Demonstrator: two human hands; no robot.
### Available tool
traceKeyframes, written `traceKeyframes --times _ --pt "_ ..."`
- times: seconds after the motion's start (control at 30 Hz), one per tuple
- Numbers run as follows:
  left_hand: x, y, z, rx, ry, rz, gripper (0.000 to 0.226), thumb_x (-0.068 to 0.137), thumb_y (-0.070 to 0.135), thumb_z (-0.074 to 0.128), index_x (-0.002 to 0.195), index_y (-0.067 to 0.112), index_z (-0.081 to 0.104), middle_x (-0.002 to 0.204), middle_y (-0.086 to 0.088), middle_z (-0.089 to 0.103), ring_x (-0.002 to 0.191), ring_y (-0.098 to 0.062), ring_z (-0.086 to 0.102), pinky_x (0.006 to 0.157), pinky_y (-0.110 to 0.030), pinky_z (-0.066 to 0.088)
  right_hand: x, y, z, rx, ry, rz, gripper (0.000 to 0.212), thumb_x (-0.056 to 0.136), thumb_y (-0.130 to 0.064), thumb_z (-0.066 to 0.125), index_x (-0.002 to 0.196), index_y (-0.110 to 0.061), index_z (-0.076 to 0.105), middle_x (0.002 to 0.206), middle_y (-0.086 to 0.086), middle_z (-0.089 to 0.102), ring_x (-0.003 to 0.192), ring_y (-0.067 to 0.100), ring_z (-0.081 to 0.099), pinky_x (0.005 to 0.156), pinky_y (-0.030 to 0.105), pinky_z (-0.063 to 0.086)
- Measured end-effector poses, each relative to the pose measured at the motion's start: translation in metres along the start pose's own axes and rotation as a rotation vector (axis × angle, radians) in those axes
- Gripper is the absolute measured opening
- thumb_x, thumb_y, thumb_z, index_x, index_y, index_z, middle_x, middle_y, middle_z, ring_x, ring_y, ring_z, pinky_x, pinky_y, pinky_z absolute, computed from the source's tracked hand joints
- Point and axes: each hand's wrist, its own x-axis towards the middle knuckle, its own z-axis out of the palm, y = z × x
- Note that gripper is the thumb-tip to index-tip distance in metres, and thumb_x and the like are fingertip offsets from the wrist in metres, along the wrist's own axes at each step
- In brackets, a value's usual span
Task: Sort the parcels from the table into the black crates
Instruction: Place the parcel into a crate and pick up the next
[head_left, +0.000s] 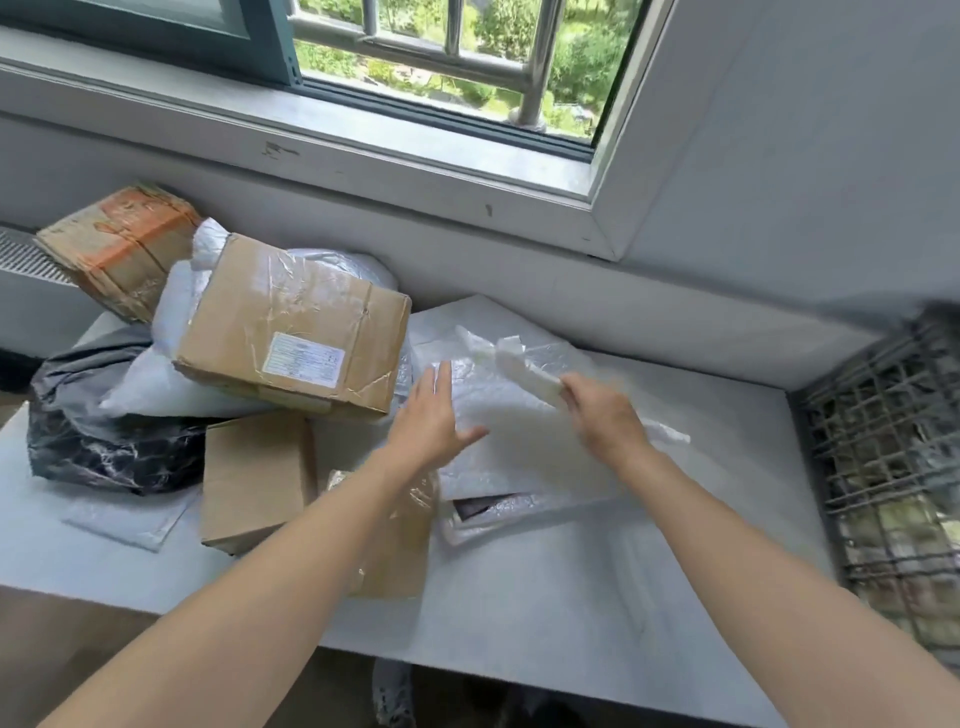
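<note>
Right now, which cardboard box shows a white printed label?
The large cardboard box wrapped in clear tape, with the label on its top face. The orange-taped box behind it and the plain small box in front show no label.

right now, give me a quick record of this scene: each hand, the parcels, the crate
left: left hand with fingers straight, at the white mailer
right: right hand grips the mailer's folded end
pile: labelled cardboard box on a white bag; black bag, small box, orange-taped box
crate: black crate on the right, beside the table; contents blurred
</note>
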Motion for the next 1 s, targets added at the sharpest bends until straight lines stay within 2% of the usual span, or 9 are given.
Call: traceKeyframes --times 0.1,0.2,0.33,0.43,0.47,0.53,0.7,0.8,1.0 --pt "0.005 0.011 -0.019 -0.221 0.040 -0.031 0.102 0.091 0.050 0.063 0.157 0.011 -0.005 0.166 -0.008 -0.002 0.152 -0.023 0.003 0.122 -0.041 0.013 0.003 -0.009 -0.027 0.151 0.060 0.086 0.019 0.104 -0.020 0.042 0.107 -0.011 0.058 0.103 0.011 0.064 0.091 0.035 0.056 0.068 0.038 0.032" --pt "0.007 0.023 -0.028 -0.359 0.076 -0.057 0.102 0.090 0.052 0.063 0.158 0.014 -0.002 0.166 -0.005 0.002 0.152 -0.022 0.008 0.119 -0.041 0.017 0.005 -0.016 -0.049 0.296 0.134 0.111 0.016 0.103 -0.019 0.041 0.099 -0.017 0.056 0.091 -0.005 0.061 0.082 0.019 0.053 0.063 0.032 0.033" --pt "0.006 0.038 -0.030 -0.532 0.071 -0.075 0.097 0.090 0.052 0.064 0.158 0.016 0.004 0.164 -0.003 0.017 0.149 -0.023 0.022 0.117 -0.042 0.027 0.012 -0.023 -0.068 0.531 0.216 0.117 0.016 0.102 -0.013 0.043 0.095 -0.018 0.057 0.085 -0.009 0.061 0.077 0.009 0.054 0.060 0.013 0.038" --pt "0.001 0.052 -0.030 -0.719 0.071 -0.041 0.057 0.095 0.037 0.064 0.143 0.014 0.043 0.137 -0.003 0.057 0.128 -0.023 0.053 0.098 -0.036 0.047 0.018 -0.023 -0.073 0.660 0.238 0.139 0.015 0.102 -0.009 0.047 0.100 -0.009 0.061 0.091 0.000 0.063 0.081 0.010 0.054 0.064 0.010 0.037" --pt "-0.002 0.058 -0.031 -0.794 0.087 -0.024 0.040 0.096 0.030 0.063 0.131 0.014 0.053 0.129 -0.004 0.063 0.119 -0.022 0.060 0.094 -0.035 0.050 0.019 -0.023 -0.074 0.690 0.242 0.144 0.014 0.101 -0.009 0.048 0.099 -0.010 0.061 0.089 -0.001 0.062 0.079 0.008 0.054 0.063 0.007 0.037" --pt "-0.006 0.068 -0.031 -0.935 0.136 -0.032 0.024 0.096 0.017 0.064 0.119 0.011 0.059 0.120 -0.008 0.068 0.111 -0.024 0.065 0.095 -0.042 0.053 0.020 -0.022 -0.075 0.726 0.241 0.163 0.013 0.101 -0.010 0.049 0.097 -0.014 0.060 0.084 -0.008 0.060 0.075 -0.001 0.052 0.060 0.003 0.035" --pt "-0.012 0.083 -0.034 -0.946 0.315 -0.062 0.024 0.091 0.012 0.070 0.114 0.008 0.065 0.110 -0.007 0.072 0.101 -0.022 0.068 0.089 -0.039 0.056 0.021 -0.014 -0.076 0.839 0.178 0.190 0.012 0.103 -0.021 0.049 0.102 -0.018 0.060 0.087 -0.013 0.065 0.071 -0.009 0.059 0.060 0.004 0.041" --pt "-0.014 0.089 -0.036 -0.912 0.384 -0.060 0.021 0.087 0.012 0.074 0.107 0.013 0.067 0.102 -0.002 0.073 0.095 -0.018 0.069 0.085 -0.039 0.058 0.019 -0.011 -0.077 0.999 0.084 0.177 0.010 0.100 -0.026 0.057 0.106 -0.019 0.060 0.093 -0.008 0.071 0.078 -0.003 0.068 0.067 0.013 0.050" --pt "-0.019 0.098 -0.033 -0.936 0.386 -0.053 0.026 0.086 0.011 0.075 0.110 0.013 0.065 0.105 -0.004 0.073 0.096 -0.017 0.070 0.083 -0.035 0.058 0.015 -0.010 -0.077 1.059 0.081 0.134 0.011 0.097 -0.022 0.062 0.104 -0.026 0.056 0.094 -0.011 0.070 0.078 -0.003 0.069 0.061 0.012 0.051"
